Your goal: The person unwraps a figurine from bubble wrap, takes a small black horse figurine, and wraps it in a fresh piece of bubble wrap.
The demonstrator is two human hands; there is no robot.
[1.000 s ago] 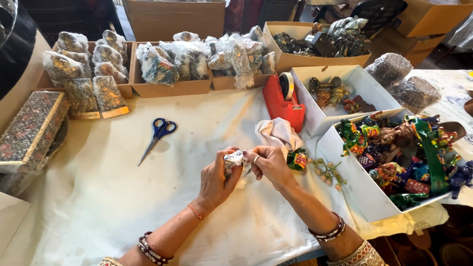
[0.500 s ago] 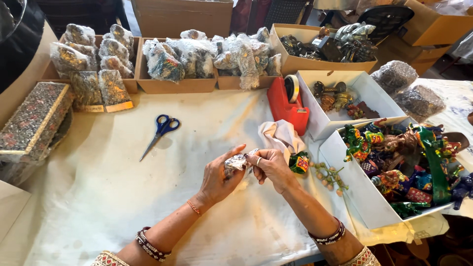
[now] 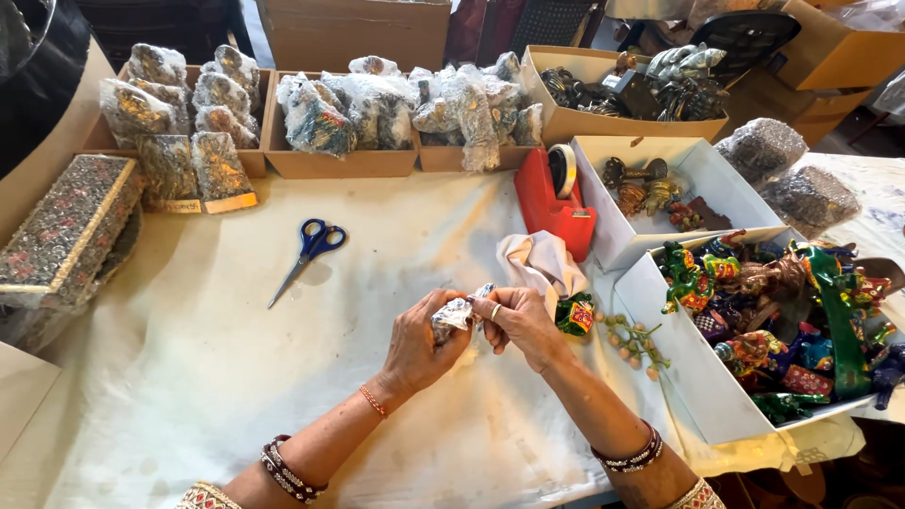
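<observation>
Bubble wrap is being pressed around a small wrapped object [image 3: 456, 313], which is held over the cloth-covered table [image 3: 189, 377] just in front of the red tape dispenser [image 3: 554, 203]. It is cupped by the left hand [image 3: 419, 344], whose fingers are curled around its underside, while the loose edge of the wrap is pinched by the fingertips of the right hand [image 3: 518, 322]. What kind of piece lies inside cannot be told.

A slip seems the likeliest fault: if the pinch is eased while the wrap is unsecured, the covering could spring open or the piece could drop onto the table. The small painted figure [image 3: 573, 314] lying just right of the hands, and the beaded sprig [image 3: 633, 341] beyond it, could be nudged by a wrist.

A crumpled beige cloth [image 3: 539, 259] lies just below the dispenser, and blue-handled scissors [image 3: 309, 247] well to its left. To its right, two white boxes [image 3: 702, 377] are filled with painted and metal figures. Behind it, cardboard trays of wrapped items [image 3: 325, 123] are lined along the table's far edge, with a patterned box [image 3: 66, 236] at the far left. Larger cartons and a dark chair are seen beyond, in a cluttered workroom.
</observation>
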